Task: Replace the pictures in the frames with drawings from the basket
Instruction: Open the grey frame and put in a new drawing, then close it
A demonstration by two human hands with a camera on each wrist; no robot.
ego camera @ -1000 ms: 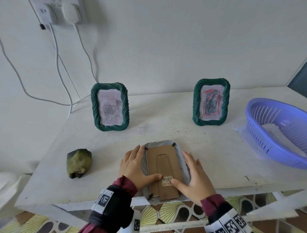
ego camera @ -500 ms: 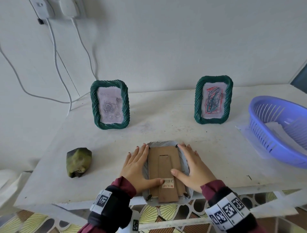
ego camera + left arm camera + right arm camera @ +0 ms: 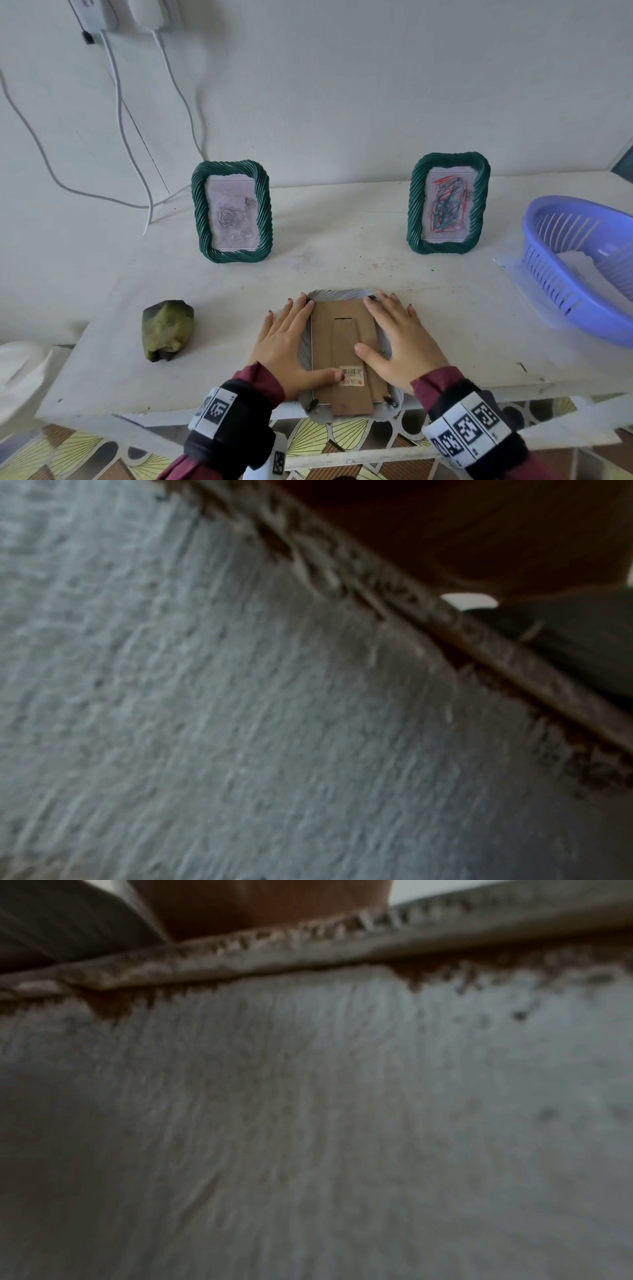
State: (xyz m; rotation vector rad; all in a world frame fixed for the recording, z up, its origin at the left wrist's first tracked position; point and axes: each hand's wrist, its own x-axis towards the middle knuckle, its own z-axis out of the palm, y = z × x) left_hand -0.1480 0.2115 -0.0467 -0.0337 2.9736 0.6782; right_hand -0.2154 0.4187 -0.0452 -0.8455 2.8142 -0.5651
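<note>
A picture frame (image 3: 346, 346) lies face down at the table's front edge, its brown cardboard back and stand up, a barcode sticker near the bottom. My left hand (image 3: 291, 339) lies flat along its left side, thumb on the backing by the sticker. My right hand (image 3: 400, 339) lies flat along its right side, thumb on the backing. Two green frames stand at the back: the left frame (image 3: 233, 212) holds a rose print, the right frame (image 3: 448, 204) a scribbled drawing. The purple basket (image 3: 555, 274) at the right holds white paper. Both wrist views are blurred table surface.
A green crumpled lump (image 3: 168, 330) lies on the table left of my hands. White cables (image 3: 120, 137) hang from wall plugs at the upper left. The white table (image 3: 342, 260) ends just under my wrists; patterned floor shows below.
Both hands have slid up along the frame's sides; the fingertips now reach its top corners. The right thumb has moved off the sticker and up the backing.
</note>
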